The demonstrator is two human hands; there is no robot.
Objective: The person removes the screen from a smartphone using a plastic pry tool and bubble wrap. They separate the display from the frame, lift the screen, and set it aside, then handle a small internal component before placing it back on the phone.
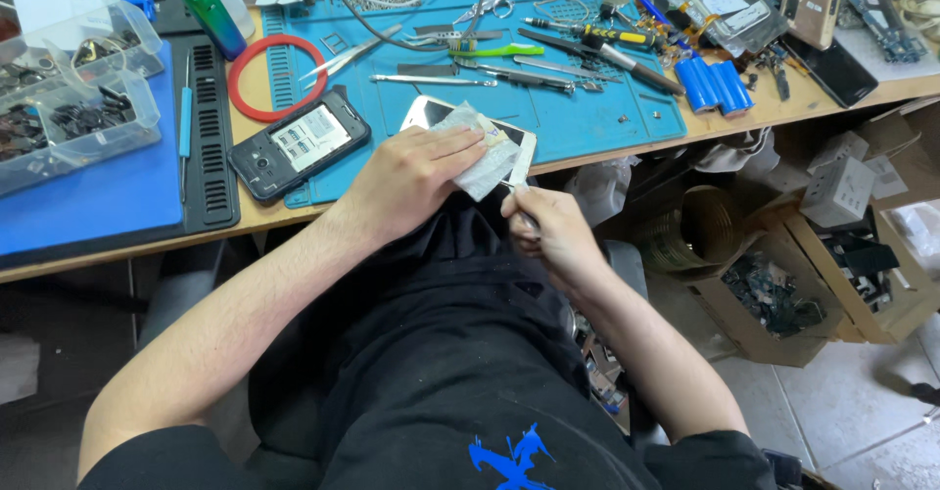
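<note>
At bench edge, left hand (411, 179) pressing cloth (487, 157) on phone (524, 152), right hand (548, 231) gripping tool (521, 196)

White phone under a grey cloth

The phone (431, 111) lies flat at the blue mat's near edge, its lower end jutting past the bench edge; the crumpled cloth (482, 153) covers its middle, and a thin metal tool (523, 214) meets its lower end.

A single head-worn view looks steeply down from above the seated person's lap, facing the far tabletop (587, 162) edge. It sits close: the forearms fill the near middle, the tabletop spans the far left and centre, and the floor (832, 402) with boxes lies right.
</note>
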